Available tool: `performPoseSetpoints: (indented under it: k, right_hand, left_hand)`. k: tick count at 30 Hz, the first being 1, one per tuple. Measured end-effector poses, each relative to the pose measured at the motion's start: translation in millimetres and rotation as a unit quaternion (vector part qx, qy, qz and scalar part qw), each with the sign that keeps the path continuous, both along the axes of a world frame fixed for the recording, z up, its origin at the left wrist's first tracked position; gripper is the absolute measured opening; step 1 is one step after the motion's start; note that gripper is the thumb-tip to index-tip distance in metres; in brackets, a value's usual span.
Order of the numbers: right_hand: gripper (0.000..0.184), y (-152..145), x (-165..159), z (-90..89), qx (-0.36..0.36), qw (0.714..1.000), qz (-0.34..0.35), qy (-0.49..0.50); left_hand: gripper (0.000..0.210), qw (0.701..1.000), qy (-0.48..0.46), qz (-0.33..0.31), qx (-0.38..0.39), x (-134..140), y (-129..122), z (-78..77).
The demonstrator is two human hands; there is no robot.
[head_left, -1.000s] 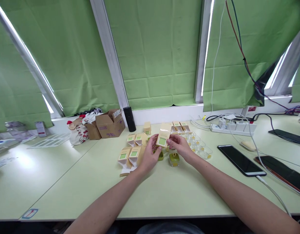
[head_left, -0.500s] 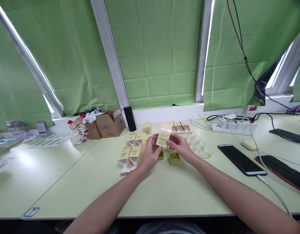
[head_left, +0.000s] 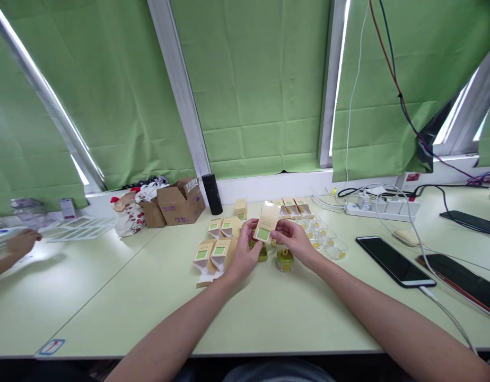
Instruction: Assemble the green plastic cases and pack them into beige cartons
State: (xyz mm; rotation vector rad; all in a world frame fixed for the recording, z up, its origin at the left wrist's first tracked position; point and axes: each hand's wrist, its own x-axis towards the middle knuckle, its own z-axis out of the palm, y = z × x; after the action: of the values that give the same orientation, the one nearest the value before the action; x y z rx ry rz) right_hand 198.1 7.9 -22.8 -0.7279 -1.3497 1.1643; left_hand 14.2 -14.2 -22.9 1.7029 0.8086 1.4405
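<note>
Between my two hands a small tan cardboard box point(head_left: 266, 223) with a green square on its face is held up above the table, tilted. My left hand point(head_left: 248, 245) grips its left side, and my right hand point(head_left: 295, 237) pinches its lower right edge. Under the hands sits a green lid point(head_left: 262, 253), partly hidden. A small clear jar with a green lid point(head_left: 285, 259) stands just below my right hand. To the left are several similar tan boxes point(head_left: 223, 251), some with open flaps. Several clear cups point(head_left: 320, 233) with yellow spots lie beyond my right hand.
More tan boxes point(head_left: 296, 207) stand at the back. A brown carton point(head_left: 182, 201), a black cylinder point(head_left: 212, 194) and a printed bag point(head_left: 128, 215) line the wall. On the right lie a phone point(head_left: 395, 261), cables and a power strip point(head_left: 382, 207). Another person's hand point(head_left: 24, 242) shows at far left.
The box in my hands has tilted slightly, its upper part looking more upright. At far left another person's hand and forearm have come into view over the table.
</note>
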Motion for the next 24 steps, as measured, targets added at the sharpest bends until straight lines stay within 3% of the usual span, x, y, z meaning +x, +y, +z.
performPoseSetpoints:
  k: [24]
  right_hand:
    - [0.052,-0.6,-1.5,-0.4,-0.01,1.0,-0.006,0.016]
  left_hand:
    - [0.05,1.0,-0.018,-0.022,-0.003,-1.7,-1.3,2.1]
